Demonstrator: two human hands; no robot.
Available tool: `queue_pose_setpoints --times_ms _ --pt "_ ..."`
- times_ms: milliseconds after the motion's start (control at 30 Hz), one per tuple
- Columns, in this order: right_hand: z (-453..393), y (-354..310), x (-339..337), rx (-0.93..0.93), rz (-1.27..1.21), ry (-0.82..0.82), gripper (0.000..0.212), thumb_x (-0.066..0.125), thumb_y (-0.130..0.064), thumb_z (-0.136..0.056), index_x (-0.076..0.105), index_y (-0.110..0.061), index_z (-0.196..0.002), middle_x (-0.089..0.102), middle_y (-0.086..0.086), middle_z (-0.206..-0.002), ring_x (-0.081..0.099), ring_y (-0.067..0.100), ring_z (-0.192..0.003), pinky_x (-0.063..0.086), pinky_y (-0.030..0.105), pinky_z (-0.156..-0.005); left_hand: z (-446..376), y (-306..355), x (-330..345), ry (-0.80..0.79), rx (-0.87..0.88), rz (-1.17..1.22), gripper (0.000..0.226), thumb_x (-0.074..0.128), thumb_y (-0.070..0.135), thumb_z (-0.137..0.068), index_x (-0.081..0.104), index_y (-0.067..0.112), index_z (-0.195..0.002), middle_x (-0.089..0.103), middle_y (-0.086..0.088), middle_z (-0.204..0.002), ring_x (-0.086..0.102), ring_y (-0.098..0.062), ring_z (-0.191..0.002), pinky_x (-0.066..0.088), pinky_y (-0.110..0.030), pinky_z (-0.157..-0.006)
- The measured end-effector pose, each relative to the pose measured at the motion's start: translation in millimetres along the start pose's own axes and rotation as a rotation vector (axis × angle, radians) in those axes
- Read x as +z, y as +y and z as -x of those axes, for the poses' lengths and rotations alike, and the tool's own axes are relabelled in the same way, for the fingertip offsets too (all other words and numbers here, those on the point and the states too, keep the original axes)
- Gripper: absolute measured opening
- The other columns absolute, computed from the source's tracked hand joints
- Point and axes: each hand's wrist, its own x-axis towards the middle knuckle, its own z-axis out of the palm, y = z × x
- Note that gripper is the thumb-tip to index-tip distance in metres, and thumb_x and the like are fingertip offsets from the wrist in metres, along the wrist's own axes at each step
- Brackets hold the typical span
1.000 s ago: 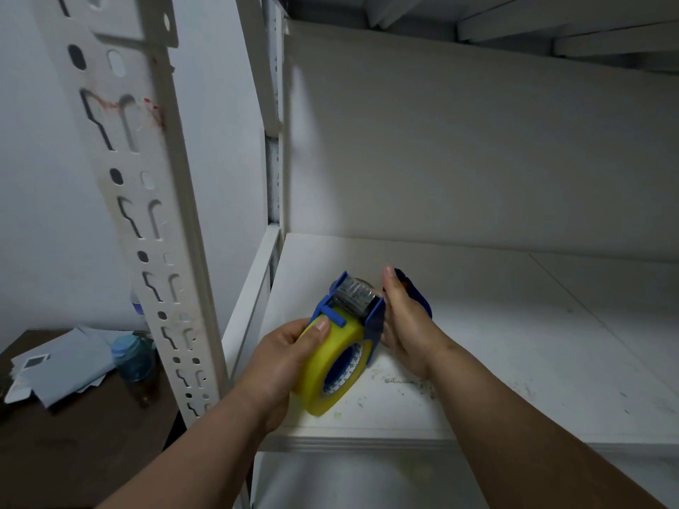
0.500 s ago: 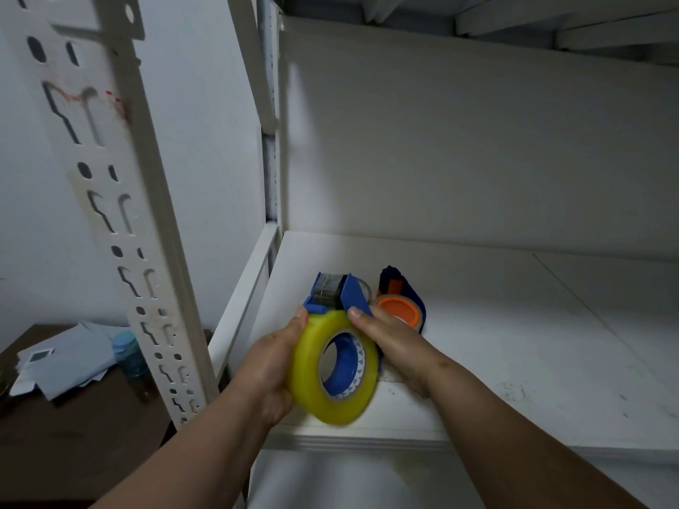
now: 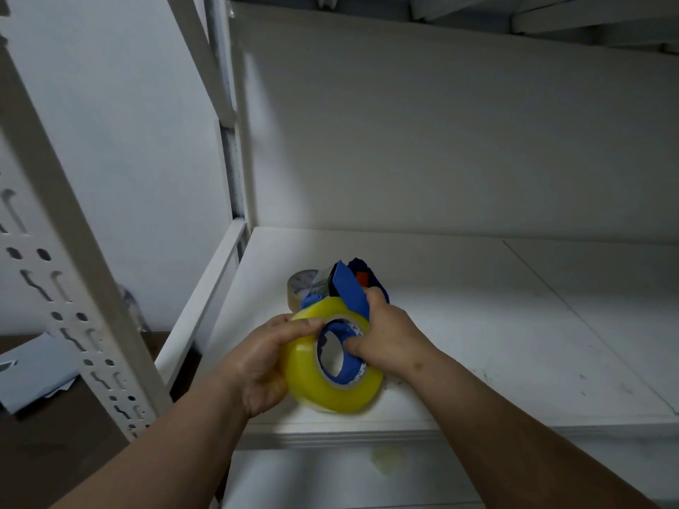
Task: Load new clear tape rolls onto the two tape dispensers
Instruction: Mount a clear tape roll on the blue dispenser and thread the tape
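Hands over white shelf (image 3: 477,325), left hand (image 3: 262,365) gripping yellowish tape roll (image 3: 332,365) seated on blue dispenser (image 3: 349,293), right hand (image 3: 389,337) clutching dispenser, thumb in core, second roll (image 3: 299,288) and dispenser (image 3: 362,275) behind.

Hands: two, the left hand (image 3: 266,365) and the right hand (image 3: 385,339), both on one dispenser.
Tape rolls: two, a yellowish tape roll (image 3: 330,383) on the held dispenser and a smaller clear roll (image 3: 299,288) behind it on the shelf.
Tape dispensers: two, a blue dispenser (image 3: 349,292) in the hands and a second dispenser (image 3: 362,275), blue with an orange part, mostly hidden behind it.
Shelf boards: one carrying the things, the shelf (image 3: 496,325).
Slotted uprights: one near the camera, the slotted post (image 3: 73,288).
Papers: one pale sheet or bundle (image 3: 33,372) on the dark surface (image 3: 55,453); exact number cannot be told.
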Motion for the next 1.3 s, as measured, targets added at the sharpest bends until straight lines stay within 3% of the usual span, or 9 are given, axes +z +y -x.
queue_pose_setpoints --times_ms 167,267,500,667,867,1000,1100,1200,1300 --pt "5 9 -13 0.015 -0.065 0.062 0.050 0.075 -0.026 -0.071 0.040 -0.030 -0.107 0.057 -0.007 -0.098 0.059 0.015 -0.086 0.049 0.027 -0.067 -9 3 7 -0.079 -0.057 -0.100 0.047 0.070 0.013 -0.080 0.062 0.004 -0.126 0.069 -0.022 -0.114 0.069 -0.033 -0.090 0.060 -0.044 -0.075" --pt "6 10 -16 0.065 -0.107 0.106 0.047 0.076 -0.028 -0.070 0.045 -0.027 -0.105 0.058 -0.009 -0.093 0.060 0.013 -0.083 0.047 0.025 -0.064 -13 7 14 -0.052 -0.088 -0.127 0.027 0.061 0.018 -0.088 0.070 0.008 -0.112 0.075 -0.017 -0.096 0.073 -0.028 -0.073 0.061 -0.039 -0.063" --pt "9 -2 -16 0.112 -0.021 0.132 0.047 0.073 -0.034 -0.072 0.045 -0.022 -0.107 0.059 -0.001 -0.095 0.061 0.018 -0.082 0.056 0.037 -0.072 -20 13 15 0.112 -0.028 -0.138 0.023 0.066 0.017 -0.086 0.069 0.003 -0.104 0.074 -0.012 -0.071 0.070 -0.020 -0.054 0.056 -0.030 -0.054" --pt "-1 -24 1 0.054 0.016 0.108 0.046 0.072 -0.035 -0.073 0.045 -0.023 -0.108 0.060 -0.001 -0.097 0.061 0.017 -0.084 0.056 0.040 -0.076 -18 14 -10 0.322 0.108 -0.294 0.031 0.069 0.031 -0.084 0.061 0.009 -0.105 0.071 -0.019 -0.099 0.068 -0.032 -0.086 0.055 -0.041 -0.073" --pt "-22 -52 33 0.019 0.038 -0.005 0.068 0.076 -0.034 -0.071 0.038 -0.024 -0.126 0.058 -0.005 -0.103 0.061 0.015 -0.089 0.055 0.033 -0.074 -1 17 -44 0.477 0.134 -0.364 0.030 0.063 0.037 -0.088 0.064 0.011 -0.101 0.070 -0.014 -0.097 0.065 -0.028 -0.085 0.054 -0.040 -0.074" --pt "-33 -64 56 0.024 0.155 -0.104 0.073 0.076 -0.043 -0.065 0.039 -0.023 -0.124 0.059 0.001 -0.107 0.061 0.020 -0.091 0.056 0.043 -0.080 6 13 -59 0.555 0.089 -0.442 0.057 0.056 0.043 -0.084 0.053 0.014 -0.133 0.065 -0.014 -0.121 0.062 -0.035 -0.107 0.051 -0.049 -0.096" --pt "-41 -66 65 0.034 0.214 -0.145 0.067 0.076 -0.042 -0.068 0.043 -0.020 -0.122 0.057 0.004 -0.109 0.059 0.021 -0.092 0.055 0.040 -0.080 14 14 -58 0.612 0.032 -0.418 0.059 0.058 0.027 -0.090 0.032 0.016 -0.142 0.058 -0.016 -0.117 0.058 -0.033 -0.103 0.047 -0.039 -0.088" --pt "-49 -61 68 0.012 0.233 -0.095 0.064 0.073 -0.039 -0.072 0.045 -0.019 -0.126 0.058 0.007 -0.117 0.058 0.023 -0.099 0.054 0.037 -0.082 7 10 -58 0.589 0.013 -0.454 0.055 0.056 0.009 -0.090 0.030 0.014 -0.138 0.051 -0.006 -0.091 0.051 -0.020 -0.080 0.041 -0.034 -0.073" --pt "-56 -55 67 -0.023 0.298 -0.027 0.067 0.067 -0.040 -0.080 0.039 -0.019 -0.137 0.057 0.009 -0.126 0.057 0.028 -0.110 0.050 0.033 -0.082 -5 8 -50 0.599 0.054 -0.537 0.052 0.051 0.000 -0.092 0.030 0.011 -0.138 0.052 -0.005 -0.090 0.049 -0.018 -0.076 0.040 -0.031 -0.067"
